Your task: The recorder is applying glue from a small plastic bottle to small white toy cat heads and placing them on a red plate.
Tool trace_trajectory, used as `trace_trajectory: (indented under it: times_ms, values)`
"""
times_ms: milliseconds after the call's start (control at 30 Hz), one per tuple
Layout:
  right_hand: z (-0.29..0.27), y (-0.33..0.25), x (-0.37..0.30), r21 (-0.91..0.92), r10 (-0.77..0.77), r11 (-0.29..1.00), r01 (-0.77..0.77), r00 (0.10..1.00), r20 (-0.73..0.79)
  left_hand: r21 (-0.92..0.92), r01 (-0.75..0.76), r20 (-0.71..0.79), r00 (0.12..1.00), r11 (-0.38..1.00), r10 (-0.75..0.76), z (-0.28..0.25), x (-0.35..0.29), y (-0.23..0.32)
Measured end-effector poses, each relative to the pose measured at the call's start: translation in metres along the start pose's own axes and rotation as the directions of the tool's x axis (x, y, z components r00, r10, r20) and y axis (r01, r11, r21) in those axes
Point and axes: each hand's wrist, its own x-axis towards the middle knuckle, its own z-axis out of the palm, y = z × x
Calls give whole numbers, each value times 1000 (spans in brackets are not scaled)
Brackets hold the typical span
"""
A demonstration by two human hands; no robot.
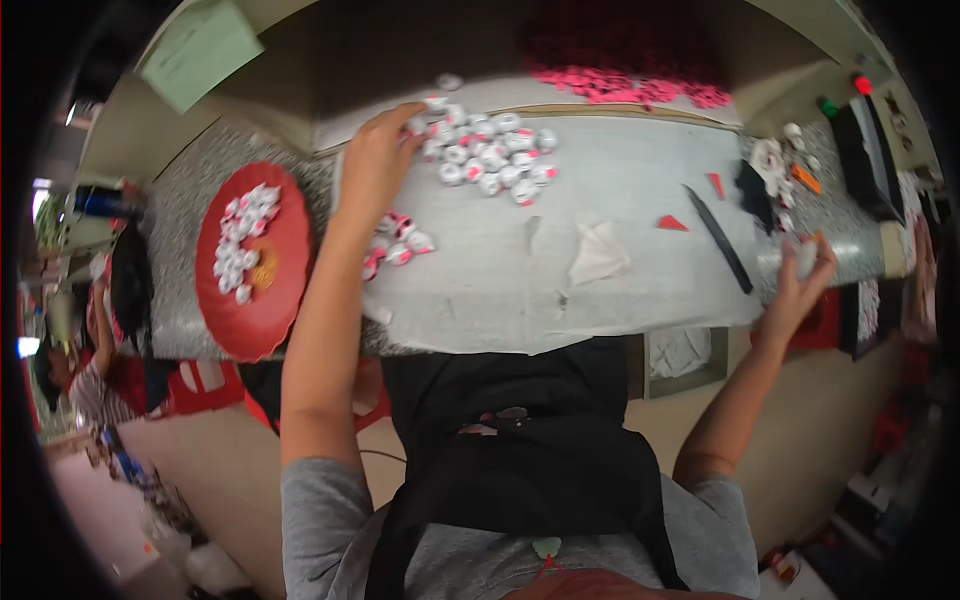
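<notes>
"Where is the left hand [375, 150] resting?"

"At the left edge of the white and pink balls [490, 158], which are sitting in a bunch on the paper [460, 285]. I can't tell if its grip is holding one."

"And the right hand [797, 288]?"

"It is hanging near the black tool [720, 240] (it is looking blurry), so I can't tell its grip. A red plate [262, 325] is holding more balls [236, 257]."

A beige floor [215, 450], and perhaps a window [41, 197] far left.
</notes>
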Motion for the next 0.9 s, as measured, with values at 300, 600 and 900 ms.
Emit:
trace_trajectory:
  times_ms: [300,600,900]
  values:
    - [60,-126,-76,612,76,484,-626,727,683,-854,251,90,934,455,-346,-32,-45,50]
    - [79,-173,-99,590,130,342,-732,658,742,-848,334,465,842,-412,-274,-8,-116,84]
    - [86,-179,-102,695,178,161,-701,713,678,-959,267,282,859,-97,-426,-10,-124,91]
